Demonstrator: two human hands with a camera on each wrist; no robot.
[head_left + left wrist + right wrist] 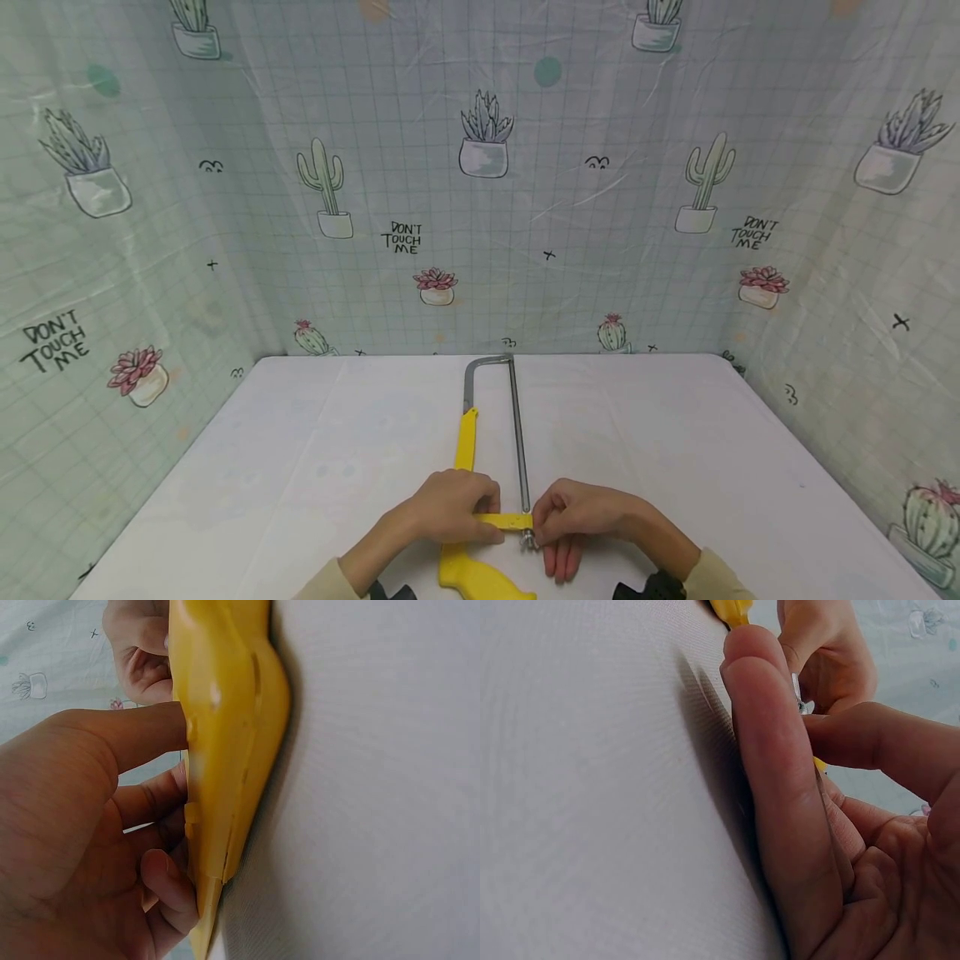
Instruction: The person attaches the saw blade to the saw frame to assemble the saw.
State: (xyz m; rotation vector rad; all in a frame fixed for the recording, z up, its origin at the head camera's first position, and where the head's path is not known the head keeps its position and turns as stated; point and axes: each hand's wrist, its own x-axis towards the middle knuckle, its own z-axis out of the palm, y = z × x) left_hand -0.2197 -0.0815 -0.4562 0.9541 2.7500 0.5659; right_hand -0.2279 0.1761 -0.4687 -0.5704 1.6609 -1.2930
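Note:
A hacksaw point(466, 442) with a yellow and grey frame lies on the white table, its yellow handle point(476, 577) nearest me. My left hand point(450, 504) grips the yellow frame's near end, thumb and fingers on the short crosspiece point(512, 522). Along the right side runs the grey blade point(518, 433), up to the frame's far corner. At its near end sits a silver wing nut point(528, 541), which my right hand point(588, 510) pinches with thumb and forefinger. The other right fingers point(780, 765) extend low beside the table surface. The wing nut is partly hidden by fingertips.
The white table point(637, 433) stretches out around the saw. A patterned curtain point(555, 208) with cactus drawings rises behind the table and along both sides.

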